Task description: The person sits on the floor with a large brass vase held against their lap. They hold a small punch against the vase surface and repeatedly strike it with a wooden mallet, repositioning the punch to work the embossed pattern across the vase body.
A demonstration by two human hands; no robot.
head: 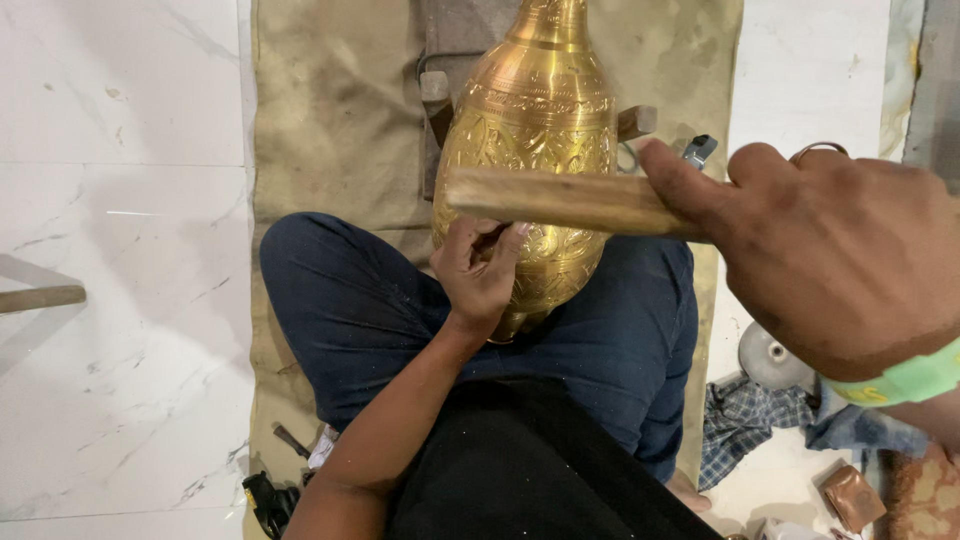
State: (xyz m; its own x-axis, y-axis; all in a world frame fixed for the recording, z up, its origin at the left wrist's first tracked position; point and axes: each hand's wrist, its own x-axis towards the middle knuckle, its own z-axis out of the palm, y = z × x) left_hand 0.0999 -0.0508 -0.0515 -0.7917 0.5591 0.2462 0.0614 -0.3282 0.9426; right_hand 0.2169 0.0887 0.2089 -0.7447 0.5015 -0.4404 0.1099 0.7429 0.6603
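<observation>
Right hand (840,250) gripping wooden stick (560,200); left hand (480,265) pinching tool against engraved brass vase (530,130).

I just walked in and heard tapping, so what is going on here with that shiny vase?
A person sits cross-legged on a tan cloth mat on a white marble floor, with an engraved golden brass vase lying across the lap. The left hand rests against the vase's patterned belly, fingers pinched together there. The right hand, raised close to the camera, grips a plain wooden stick held across the vase.
</observation>
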